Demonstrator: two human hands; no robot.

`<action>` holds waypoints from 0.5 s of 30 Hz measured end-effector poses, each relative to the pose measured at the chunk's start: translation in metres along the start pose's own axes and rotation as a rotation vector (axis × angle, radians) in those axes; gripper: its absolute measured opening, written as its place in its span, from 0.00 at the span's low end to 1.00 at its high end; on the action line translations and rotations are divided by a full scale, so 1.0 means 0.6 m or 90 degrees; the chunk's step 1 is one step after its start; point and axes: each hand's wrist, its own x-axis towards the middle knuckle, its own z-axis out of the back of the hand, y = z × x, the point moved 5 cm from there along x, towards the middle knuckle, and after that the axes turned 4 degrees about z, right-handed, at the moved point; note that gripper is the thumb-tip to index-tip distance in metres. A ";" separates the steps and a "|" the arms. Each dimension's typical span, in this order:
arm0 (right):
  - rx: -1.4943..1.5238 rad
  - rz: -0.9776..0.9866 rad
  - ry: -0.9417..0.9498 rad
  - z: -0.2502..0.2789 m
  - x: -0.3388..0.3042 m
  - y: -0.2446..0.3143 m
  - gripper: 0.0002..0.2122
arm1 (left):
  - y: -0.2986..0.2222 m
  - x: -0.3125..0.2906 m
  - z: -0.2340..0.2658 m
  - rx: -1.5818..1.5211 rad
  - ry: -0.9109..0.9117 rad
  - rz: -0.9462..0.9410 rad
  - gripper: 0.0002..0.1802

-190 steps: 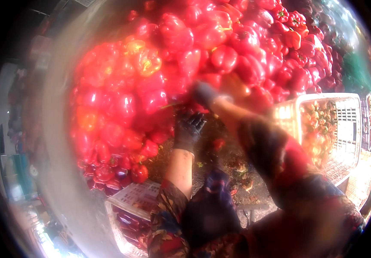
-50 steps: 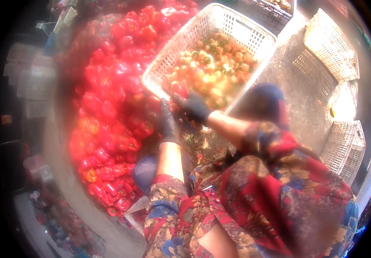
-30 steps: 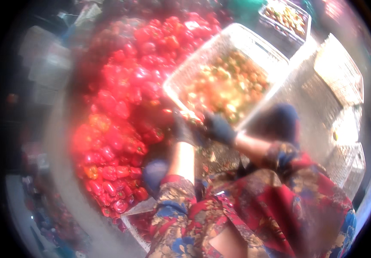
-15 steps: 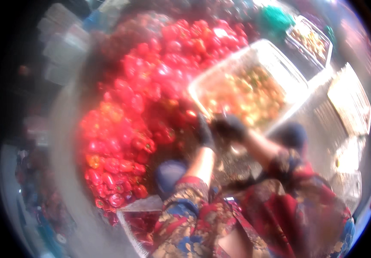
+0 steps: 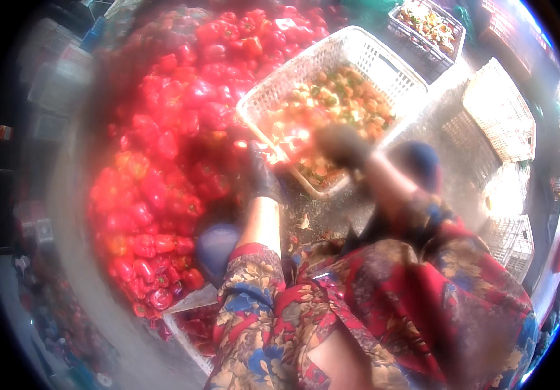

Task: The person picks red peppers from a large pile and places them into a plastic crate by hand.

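My left hand [image 5: 262, 174], in a dark glove, is at the near left corner of a white plastic basket [image 5: 306, 185]. Its fingers are closed around a red bell pepper [image 5: 270, 155], partly hidden by glare and the glove. Over the basket's near side is my right hand [image 5: 343, 145], also dark-gloved; motion smears its fingers, so what it holds cannot be made out. Orange and green pepper cores and scraps [image 5: 338, 97] lie in the basket. A big heap of red bell peppers [image 5: 166, 123] spreads to the left of my left hand.
A white crate with red pepper pieces [image 5: 195, 328] stands by my left forearm. Blue boots [image 5: 216, 250] flank the work spot. At the right are white crates [image 5: 499, 114]; a crate of scraps [image 5: 429, 29] is at the far right. Bits litter the floor [image 5: 306, 221].
My hands have moved apart: the right one has swung over the basket, the left stays near its corner. The whole view has shifted, with the basket and heap now farther left and up.
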 end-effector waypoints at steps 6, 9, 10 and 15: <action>-0.395 0.174 -0.061 -0.008 -0.024 0.129 0.15 | -0.128 -0.066 -0.030 0.163 -0.009 -0.217 0.23; -0.516 0.501 0.063 -0.096 -0.001 0.203 0.16 | -0.189 -0.065 0.002 -0.036 0.402 -0.155 0.23; -0.539 0.560 0.129 -0.151 0.002 0.232 0.16 | -0.218 -0.070 0.041 0.001 0.346 -0.163 0.23; -0.366 0.413 0.446 -0.237 0.056 0.302 0.12 | -0.372 -0.161 0.005 -0.015 0.056 -0.417 0.21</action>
